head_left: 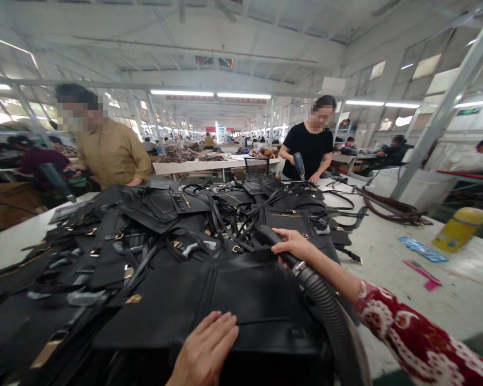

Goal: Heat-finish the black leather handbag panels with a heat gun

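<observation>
My left hand lies flat on a black leather-like bag directly in front of me, fingers stretched out. The bag rests on its side, with a raised seam and strap along its panel. My right hand is wrapped round a black hose nozzle above the bag's far edge. From the nozzle a ribbed grey hose curves down along the bag's right side. Behind and left of it lie several similar black bags with gold buckles, straps and wrapped handles.
A pale table carries the pile. To the right stand a yellow bottle, a blue card, a pink tool and brown straps. Across the table, one co-worker holds a heat gun; another person stands left.
</observation>
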Motion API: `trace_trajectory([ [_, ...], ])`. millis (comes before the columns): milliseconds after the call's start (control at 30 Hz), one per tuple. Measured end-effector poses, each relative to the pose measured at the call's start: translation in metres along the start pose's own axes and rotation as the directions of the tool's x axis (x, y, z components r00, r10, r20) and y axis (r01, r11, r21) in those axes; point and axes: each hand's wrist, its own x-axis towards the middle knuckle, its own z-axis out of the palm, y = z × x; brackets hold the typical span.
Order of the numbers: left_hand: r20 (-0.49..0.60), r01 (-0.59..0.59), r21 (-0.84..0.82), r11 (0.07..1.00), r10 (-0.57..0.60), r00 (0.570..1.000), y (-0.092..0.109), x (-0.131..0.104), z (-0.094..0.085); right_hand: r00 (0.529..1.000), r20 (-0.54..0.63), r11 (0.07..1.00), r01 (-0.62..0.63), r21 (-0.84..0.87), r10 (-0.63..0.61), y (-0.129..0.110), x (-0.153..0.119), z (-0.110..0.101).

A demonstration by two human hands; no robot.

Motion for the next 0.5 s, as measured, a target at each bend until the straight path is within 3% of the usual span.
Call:
trace_trajectory([
  [133, -0.042, -0.044, -0.126, 0.991, 0.039, 0.998, 0.027, 0.014, 0.030, 1.000, 0.004, 0.999, 0.020, -0.025, -0.019, -0.011, -0.054, -0.012],
  [233, -0.055, -0.047, -0.108, 0.993, 0.041, 0.998, 0.037, 0.016, 0.050, 0.998, 0.053, 0.999, -0.025, -0.040, 0.027, -0.008, -0.088, -0.008],
  [300, -0.014, -0.045, -0.063, 0.997, 0.045, 0.999, 0.036, 0.012, 0.050, 0.988, 0.137, 0.997, -0.068, -0.035, 0.072, -0.001, -0.100, 0.002],
  [400, 0.002, -0.036, 0.059, 0.998, 0.035, 0.999, 0.029, -0.006, 0.037, 0.959, 0.262, 0.994, -0.112, 0.003, 0.108, 0.008, -0.098, 0.023],
  [500, -0.031, 0.110, 0.179, 0.978, -0.106, 0.994, 0.022, -0.032, 0.025, 0.934, 0.335, 0.989, -0.142, 0.029, 0.125, 0.013, -0.076, 0.043],
])
